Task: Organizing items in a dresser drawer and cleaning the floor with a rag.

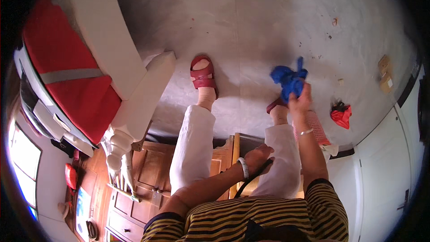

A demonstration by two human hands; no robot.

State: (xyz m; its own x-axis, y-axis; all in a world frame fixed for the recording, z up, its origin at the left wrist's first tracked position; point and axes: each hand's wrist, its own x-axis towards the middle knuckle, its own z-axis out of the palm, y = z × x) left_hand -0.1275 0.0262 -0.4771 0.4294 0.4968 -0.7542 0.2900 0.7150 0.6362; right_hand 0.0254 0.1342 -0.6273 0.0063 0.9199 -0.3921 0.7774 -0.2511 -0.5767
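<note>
Striped shirt nearest, blue bundle out over the floor

Beyond the striped shirt [251,215], the right hand [303,98] grasps a blue bundle [283,75] above the grey floor [246,31] — apparently by its near right edge, with loose folds spreading left and far. Blur hides exactly how much is pinched. If the hold is as slight as it seems, the bundle could slip and land on or beside the right sandal [276,104]. Swinging folds might also brush up dirt from the floor, and the right forearm could knock the pink basket [317,130] if it moves right.

As for position, the bundle lies against the right hand's fingers; the left hand [258,158] is nearer and well apart from it. Its fingers curl beside a dark strap [255,178] — gripping it or not, I cannot tell.
</note>
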